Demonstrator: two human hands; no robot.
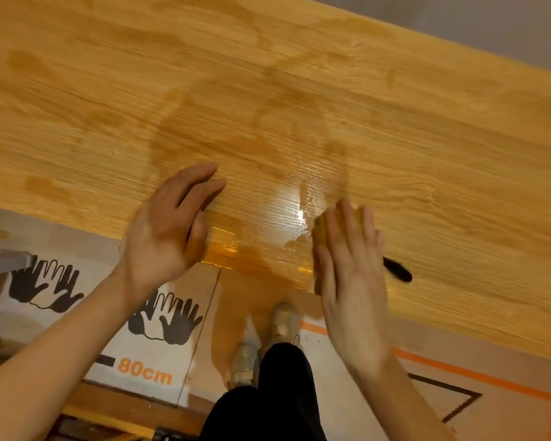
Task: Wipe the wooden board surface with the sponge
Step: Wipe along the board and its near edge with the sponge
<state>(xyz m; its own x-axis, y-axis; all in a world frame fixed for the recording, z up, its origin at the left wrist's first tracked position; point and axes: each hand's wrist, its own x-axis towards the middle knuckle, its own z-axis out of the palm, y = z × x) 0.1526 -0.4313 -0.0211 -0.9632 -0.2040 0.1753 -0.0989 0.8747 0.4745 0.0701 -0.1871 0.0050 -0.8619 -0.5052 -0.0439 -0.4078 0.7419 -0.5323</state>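
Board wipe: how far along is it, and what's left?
Done, it seems: darker damp swaths arc across the middle of the wooden board. In hand: the right hand presses the sponge flat near the front edge, beside a glossy puddle; the left hand rests open on the board. Left: the puddle and the paler, seemingly dry outer areas.

Two bare forearms, no sleeves in view; left hand (164,232) and right hand (352,281) without gloves, rings, watch or bands. Fingers of right hand slightly blurred. Dark, near-black trousers (268,399) of loose fabric, seen from above on one leg. Pale beige laced shoes: one (283,323) ahead, other (244,361) just behind and beside it, uppers scuffed-looking and dull, thin dark lace loop showing beside front shoe
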